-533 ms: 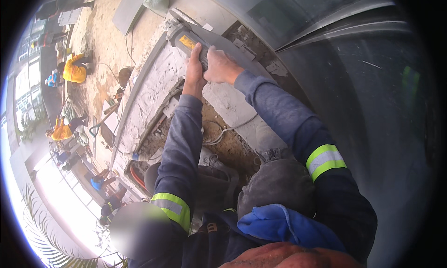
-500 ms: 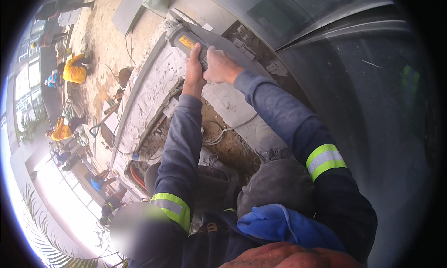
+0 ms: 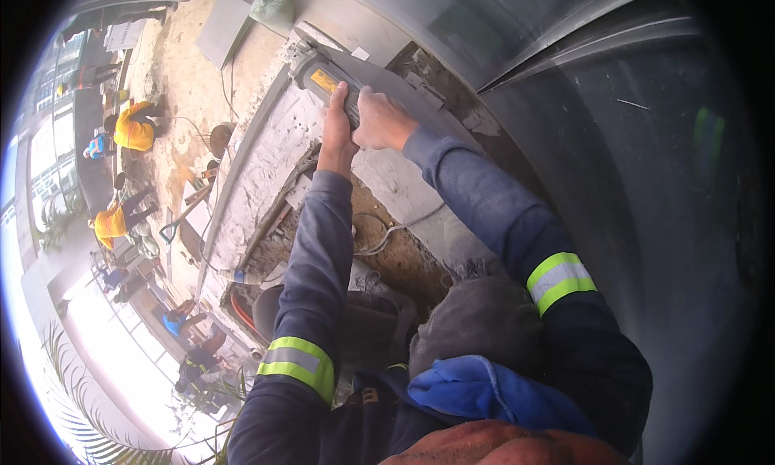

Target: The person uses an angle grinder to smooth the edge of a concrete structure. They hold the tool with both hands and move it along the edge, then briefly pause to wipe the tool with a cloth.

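Both my arms stretch out ahead to a grey power tool that looks like an angle grinder (image 3: 321, 77), with a yellow label on its body. My left hand (image 3: 337, 134) is closed round its near side, the thumb lying along the casing. Wrapped round the rear of the body is my right hand (image 3: 381, 119). The tool's head is at the far end of a dusty white ledge (image 3: 278, 130), beside a long grey slab (image 3: 416, 98). Whether its disc touches the slab or ledge is hidden.
Dark glossy panels (image 3: 613, 166) rise close on my right. A cable (image 3: 395, 227) loops over rubble and soil below my arms. Workers in yellow (image 3: 133, 128) are busy at the left, near a shovel (image 3: 168, 231). A tied bag (image 3: 272, 10) and a grey board (image 3: 222, 29) lie beyond.
The tool and my hands have shifted very slightly nearer; both grips stay the same. The view has moved a little, and a pale blurred shape at the lower left is gone.
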Tool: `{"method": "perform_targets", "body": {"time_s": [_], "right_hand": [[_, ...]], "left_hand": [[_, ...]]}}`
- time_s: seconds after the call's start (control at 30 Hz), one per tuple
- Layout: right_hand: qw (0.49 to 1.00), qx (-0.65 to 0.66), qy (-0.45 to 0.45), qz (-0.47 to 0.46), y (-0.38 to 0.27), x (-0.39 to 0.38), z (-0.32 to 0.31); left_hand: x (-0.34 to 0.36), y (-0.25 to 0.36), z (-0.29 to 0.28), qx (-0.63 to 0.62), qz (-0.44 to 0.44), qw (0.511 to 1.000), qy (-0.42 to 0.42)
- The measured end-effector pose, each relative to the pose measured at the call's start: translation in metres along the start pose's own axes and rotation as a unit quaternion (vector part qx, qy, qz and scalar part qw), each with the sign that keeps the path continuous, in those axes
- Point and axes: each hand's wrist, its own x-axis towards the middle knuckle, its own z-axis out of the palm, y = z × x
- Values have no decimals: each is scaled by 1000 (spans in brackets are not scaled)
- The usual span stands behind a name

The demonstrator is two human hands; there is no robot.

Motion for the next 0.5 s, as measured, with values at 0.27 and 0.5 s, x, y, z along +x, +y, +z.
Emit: {"method": "perform_targets", "body": {"time_s": [0.27,0.5], "right_hand": [[1000,11,11,18,12,-28,5],[999,14,35,-7,24,-22,19]], "left_hand": [[-27,-20,11,-21,11,1000,11],[-28,-24,6,-18,15,999,31]]}}
